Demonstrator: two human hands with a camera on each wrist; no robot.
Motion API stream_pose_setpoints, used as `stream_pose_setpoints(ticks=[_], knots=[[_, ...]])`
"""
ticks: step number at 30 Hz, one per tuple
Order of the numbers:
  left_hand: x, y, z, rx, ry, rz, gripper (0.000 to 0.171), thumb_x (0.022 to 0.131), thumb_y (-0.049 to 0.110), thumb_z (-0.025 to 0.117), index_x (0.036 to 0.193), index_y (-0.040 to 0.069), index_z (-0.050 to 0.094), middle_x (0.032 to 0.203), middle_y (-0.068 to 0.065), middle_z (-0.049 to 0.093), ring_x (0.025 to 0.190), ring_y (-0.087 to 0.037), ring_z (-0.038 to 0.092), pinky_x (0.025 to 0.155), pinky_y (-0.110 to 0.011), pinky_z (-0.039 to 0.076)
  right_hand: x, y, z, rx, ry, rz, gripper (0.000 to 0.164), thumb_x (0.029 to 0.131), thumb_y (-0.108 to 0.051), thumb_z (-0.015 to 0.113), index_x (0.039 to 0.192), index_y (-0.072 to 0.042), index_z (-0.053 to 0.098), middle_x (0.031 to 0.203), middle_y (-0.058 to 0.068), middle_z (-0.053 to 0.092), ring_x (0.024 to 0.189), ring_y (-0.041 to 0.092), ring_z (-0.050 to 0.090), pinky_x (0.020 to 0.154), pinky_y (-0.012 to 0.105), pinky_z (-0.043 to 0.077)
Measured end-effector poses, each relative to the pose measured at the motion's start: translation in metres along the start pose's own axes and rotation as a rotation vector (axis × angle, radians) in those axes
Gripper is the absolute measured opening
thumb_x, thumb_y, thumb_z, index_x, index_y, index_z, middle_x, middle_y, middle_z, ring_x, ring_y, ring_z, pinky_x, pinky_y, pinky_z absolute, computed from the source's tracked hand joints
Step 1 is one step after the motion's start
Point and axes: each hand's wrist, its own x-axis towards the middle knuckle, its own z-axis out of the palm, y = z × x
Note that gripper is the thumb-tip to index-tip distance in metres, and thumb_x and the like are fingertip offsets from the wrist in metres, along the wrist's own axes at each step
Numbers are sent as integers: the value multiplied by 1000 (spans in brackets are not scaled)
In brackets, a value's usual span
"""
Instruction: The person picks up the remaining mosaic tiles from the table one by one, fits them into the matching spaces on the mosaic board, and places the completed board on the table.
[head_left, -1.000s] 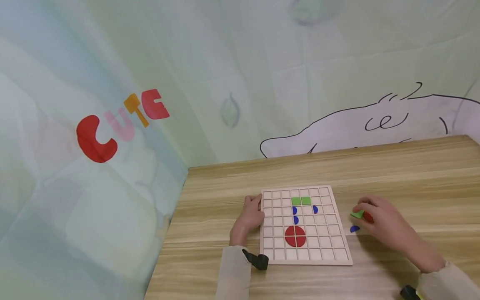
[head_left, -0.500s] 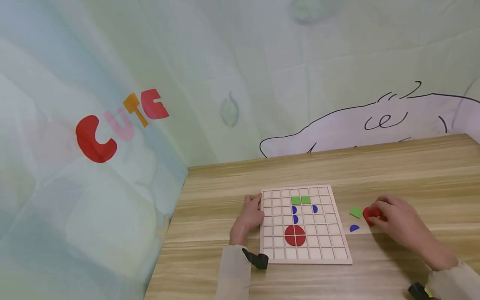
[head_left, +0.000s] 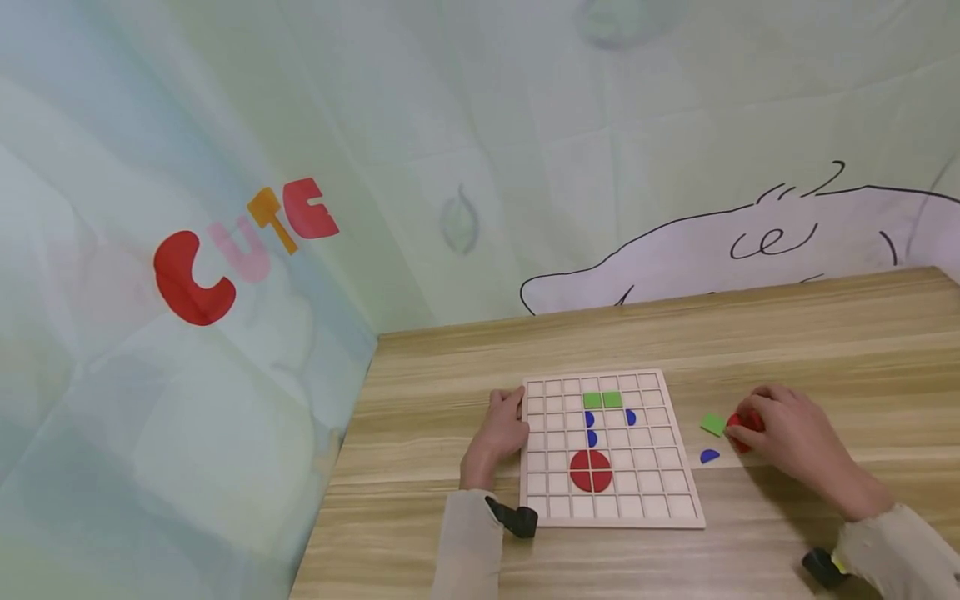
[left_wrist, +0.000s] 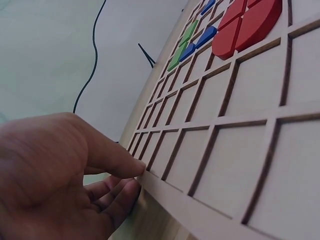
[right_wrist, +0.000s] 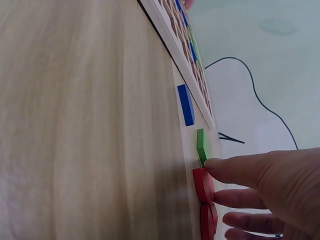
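Note:
A wooden grid board (head_left: 641,508) lies on the table. My left hand (head_left: 498,433) holds its left edge, thumb on the rim and fingers beside it, as the left wrist view shows. In its cells sit red quarter-circle pieces (head_left: 581,481) forming a disc, green squares (head_left: 592,401) and blue half-circles (head_left: 631,417). Right of the board, my right hand (head_left: 791,442) pinches a red quarter-circle piece (right_wrist: 201,184) between thumb and fingers, against another red piece (right_wrist: 206,222). Next to the thumb lies a loose green square (head_left: 712,425); a loose blue half-circle (head_left: 709,456) is nearer the board.
The wooden table (head_left: 450,358) reaches back to a printed cloth backdrop (head_left: 480,167). Another cloth wall (head_left: 97,400) with coloured letters borders the left side. Black wrist cameras (head_left: 517,520) are strapped to both wrists.
My right hand has let go of the green square and shifted right to the red pieces, then moved slightly. The left hand has stayed at the board's edge.

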Motion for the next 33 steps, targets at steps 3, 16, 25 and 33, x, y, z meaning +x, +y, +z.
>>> stream_pose_setpoints(ticks=[3,16,25,33], knots=[[0,0,0,-7,-3,-5,67,85,-5,43,150,5,29,138,-16,32,121,-26,40,98,-40,36,1,-1,-1,-12,-15,7,27,75,-26,77,87,-3,70,102,26,60,91,40,54,75,56,41],[-2,2,-2,-9,3,-4,67,85,-5,44,150,5,31,140,-17,32,126,-28,39,104,-43,34,4,-5,-3,-63,-22,0,28,73,-29,78,83,-5,70,97,24,62,88,42,56,74,56,42],[-2,2,-1,-7,1,2,68,84,-4,44,150,5,31,139,-17,33,126,-29,39,103,-43,34,3,-2,-1,-67,-5,-23,28,72,-28,77,84,-3,68,97,23,63,92,42,55,76,57,41],[-1,0,-2,-10,0,3,69,83,-6,44,149,4,30,139,-17,33,124,-28,40,101,-43,35,3,-1,-2,-54,59,-101,30,71,-26,79,87,-3,69,100,21,65,95,42,56,79,58,42]])
